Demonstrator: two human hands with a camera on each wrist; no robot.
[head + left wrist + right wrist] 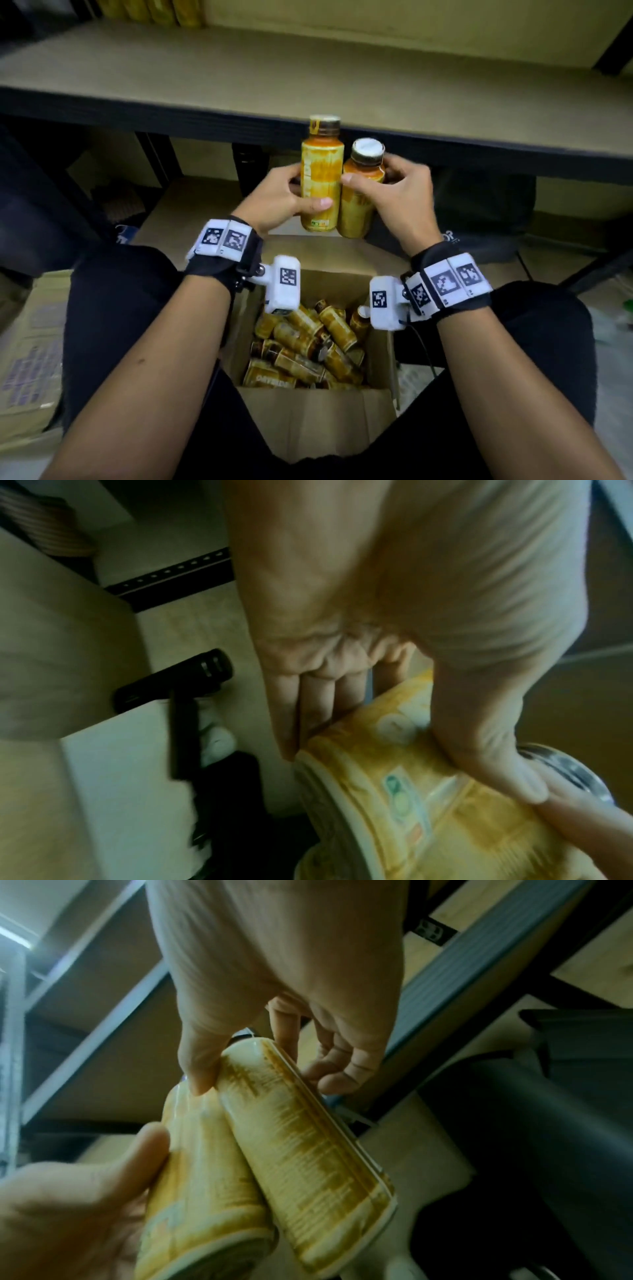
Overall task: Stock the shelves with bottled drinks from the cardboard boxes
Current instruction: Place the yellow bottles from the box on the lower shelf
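Person seated before the pale board shelf with dark metal edge (pixel 239 78), open brown cardboard box (pixel 318 425) of jumbled yellow-labelled drink bottles between the knees. Left hand (pixel 274 198) wraps a tall yellow-labelled bottle with brown cap (pixel 322 178), right hand (pixel 400 202) a second yellow bottle with white-topped cap (pixel 363 185); each grip is closed round its bottle. Bottles upright, touching side by side, just below the shelf edge — likely paired so both go up together.
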